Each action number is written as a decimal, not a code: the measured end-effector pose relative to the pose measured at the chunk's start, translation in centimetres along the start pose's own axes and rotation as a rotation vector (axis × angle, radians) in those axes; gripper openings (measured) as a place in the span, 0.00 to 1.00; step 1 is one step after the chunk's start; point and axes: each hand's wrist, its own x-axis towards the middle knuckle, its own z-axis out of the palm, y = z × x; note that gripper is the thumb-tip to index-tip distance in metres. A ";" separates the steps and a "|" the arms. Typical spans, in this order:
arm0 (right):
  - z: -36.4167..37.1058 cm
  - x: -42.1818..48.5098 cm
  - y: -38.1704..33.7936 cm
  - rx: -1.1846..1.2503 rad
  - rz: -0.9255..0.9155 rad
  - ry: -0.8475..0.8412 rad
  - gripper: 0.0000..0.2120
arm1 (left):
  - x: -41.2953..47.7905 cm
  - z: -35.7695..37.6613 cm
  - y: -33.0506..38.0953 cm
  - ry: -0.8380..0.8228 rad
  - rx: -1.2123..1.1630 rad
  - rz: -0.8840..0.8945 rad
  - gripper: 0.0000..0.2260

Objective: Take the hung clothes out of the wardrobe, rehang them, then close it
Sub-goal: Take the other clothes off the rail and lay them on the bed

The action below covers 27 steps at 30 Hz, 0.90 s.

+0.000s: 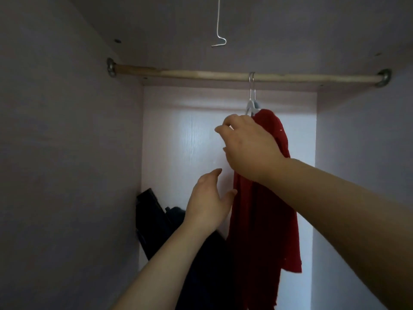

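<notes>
While the red garment, probably soft and light, hangs right of centre on the rod, the right hand grips its stiff white hanger, the best hold; the left hand hovers with relaxed fingers beside it.

Wardrobe interior, pale lilac wood-grain panels. Wooden rail spans side to side, seated in metal end sockets. Above rail: top panel dim, bent white wire dangling. Below rail: back panel brightly lit, side panels shadowed.
</notes>
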 end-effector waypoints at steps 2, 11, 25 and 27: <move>1.5 2.0 0.6 -0.152 -0.023 -0.084 0.15 | 1.6 0.4 -0.3 0.010 0.025 0.024 0.29; 7.5 4.7 10.0 -0.121 0.158 0.038 0.19 | 5.2 1.3 -2.1 0.053 0.109 0.074 0.28; 11.8 8.8 17.4 0.242 0.223 0.315 0.12 | 11.6 1.8 1.5 0.310 0.346 0.280 0.24; 11.1 9.7 17.5 0.280 0.201 0.396 0.12 | 12.2 1.1 2.4 0.361 0.405 0.320 0.24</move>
